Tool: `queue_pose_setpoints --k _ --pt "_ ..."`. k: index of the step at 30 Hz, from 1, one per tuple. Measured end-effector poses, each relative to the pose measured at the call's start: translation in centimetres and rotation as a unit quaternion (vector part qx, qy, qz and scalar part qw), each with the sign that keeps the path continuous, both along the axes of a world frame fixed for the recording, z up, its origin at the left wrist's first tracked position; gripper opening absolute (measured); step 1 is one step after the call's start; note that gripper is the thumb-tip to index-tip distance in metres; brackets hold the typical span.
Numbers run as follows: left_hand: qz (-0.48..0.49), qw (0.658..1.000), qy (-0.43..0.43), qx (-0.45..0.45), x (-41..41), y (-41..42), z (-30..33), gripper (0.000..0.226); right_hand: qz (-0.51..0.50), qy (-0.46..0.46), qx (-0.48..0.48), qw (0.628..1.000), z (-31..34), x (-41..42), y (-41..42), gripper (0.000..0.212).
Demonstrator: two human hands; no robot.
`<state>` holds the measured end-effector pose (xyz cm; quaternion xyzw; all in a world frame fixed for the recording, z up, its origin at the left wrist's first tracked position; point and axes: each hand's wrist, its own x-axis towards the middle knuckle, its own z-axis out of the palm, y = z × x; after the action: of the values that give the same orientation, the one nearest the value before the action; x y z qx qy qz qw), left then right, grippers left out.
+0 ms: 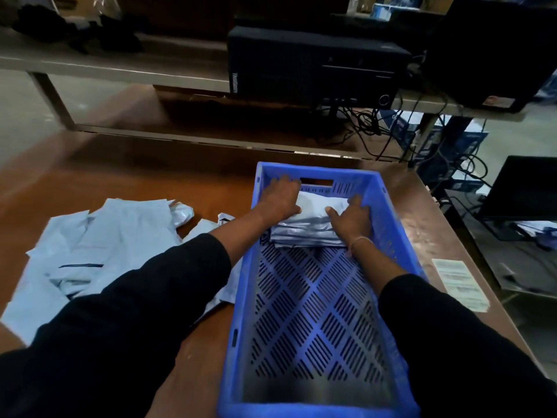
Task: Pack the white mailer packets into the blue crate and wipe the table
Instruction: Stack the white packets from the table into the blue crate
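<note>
Both arms wear long black sleeves, pushed back partway up the forearms so the wrists and hands are bare. The left hand (pixel 278 199) has no jewellery visible. A thin pale thread band (pixel 360 241) circles the wrist of the right hand (pixel 351 217).

Your fingers (pixel 280 184) sit hard against the far wall of the perforated blue plastic crate (pixel 401 236); no room beyond them. Behind your palms, its slotted floor lies open. Left of your fingers, loose white plastic mailer packets (pixel 99 245) crowd the brown wooden table (pixel 144 176).
</note>
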<state>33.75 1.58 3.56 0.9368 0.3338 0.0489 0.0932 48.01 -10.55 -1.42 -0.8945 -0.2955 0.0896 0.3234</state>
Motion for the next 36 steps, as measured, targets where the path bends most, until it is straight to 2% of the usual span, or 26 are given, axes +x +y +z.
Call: queue_pose_setpoints --k 2,4,6,8,11,18,22,24,26,29,31,33,36 --pt "-0.052 0.998 0.043 -0.011 0.3 -0.2 -0.5 0.052 0.025 -0.136 -0.069 0.988 -0.2 0.0 -0.4 0.064" --pt "-0.073 0.992 0.095 -0.038 0.5 -0.2 -0.9 0.053 0.066 -0.253 -0.095 0.96 -0.6 0.2 -0.6 0.048" --pt "-0.076 0.986 0.138 -0.049 0.6 -0.3 -1.1 0.059 0.12 -0.289 -0.095 0.945 -1.0 0.6 -0.5 0.036" --pt "-0.077 0.982 0.164 -0.055 0.7 -0.4 -1.0 0.068 0.162 -0.247 -0.099 0.95 -1.7 1.1 -0.4 0.042" --pt "-0.086 0.974 0.196 -0.068 0.7 -0.5 -1.0 0.083 0.17 -0.145 -0.096 0.97 -2.4 1.7 -0.7 0.054" --pt "-0.085 0.971 0.213 -0.074 0.3 -0.9 -0.2 0.084 0.188 -0.097 -0.113 0.971 -2.0 1.7 -1.2 0.074" --pt "-0.103 0.984 0.13 -0.07 -1.1 -1.7 0.9 0.073 0.184 -0.106 -0.074 0.974 -0.5 0.4 -1.4 0.075" --pt "-0.111 0.989 0.05 -0.082 -2.6 -2.1 1.5 0.071 0.19 -0.123 -0.048 0.973 0.5 -0.7 -1.6 0.072" --pt "-0.111 0.987 -0.059 -0.095 -4.6 -2.3 2.0 0.063 0.206 -0.144 0.0 0.968 1.9 -2.1 -1.6 0.059" --pt "-0.072 0.968 -0.217 -0.104 -8.3 -1.8 2.5 0.049 0.203 -0.16 0.096 0.961 4.1 -4.4 -1.3 0.033" --pt "-0.036 0.946 -0.297 -0.123 -11.1 -0.6 2.1 0.039 0.202 -0.157 0.135 0.957 5.6 -6.5 -0.8 0.024" --pt "0.008 0.925 -0.343 -0.164 -14.3 0.8 1.3 0.031 0.209 -0.142 0.167 0.953 7.4 -9.2 0.1 0.017" --pt "0.085 0.91 -0.355 -0.199 -18.8 1.9 0.3 0.024 0.242 -0.126 0.181 0.945 9.7 -13.5 1.9 0.011"
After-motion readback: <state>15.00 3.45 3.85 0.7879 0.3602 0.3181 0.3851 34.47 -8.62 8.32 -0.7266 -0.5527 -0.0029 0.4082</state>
